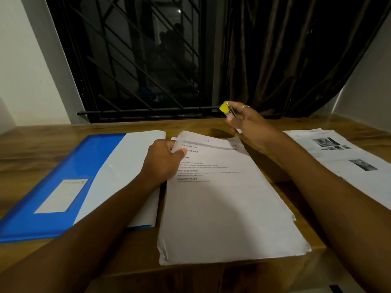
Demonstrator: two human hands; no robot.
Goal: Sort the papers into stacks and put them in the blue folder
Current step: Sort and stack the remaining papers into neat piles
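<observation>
Paper stack [222,197] under left hand [167,159], right hand [247,121] beyond, perhaps gripping a clip.

folder [53,176]: left on tabletop [31,144], sheets [129,166] lying on its right half
middle stack [222,208]: just right of folder
printed pages [349,163]: far right, apart from stack
window [137,60]: behind tabletop

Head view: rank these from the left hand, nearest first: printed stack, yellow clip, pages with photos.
1. printed stack: middle, the left hand grips its far left corner.
2. yellow clip: pinched in the right hand, raised beyond the stack.
3. pages with photos: lying far right.
</observation>
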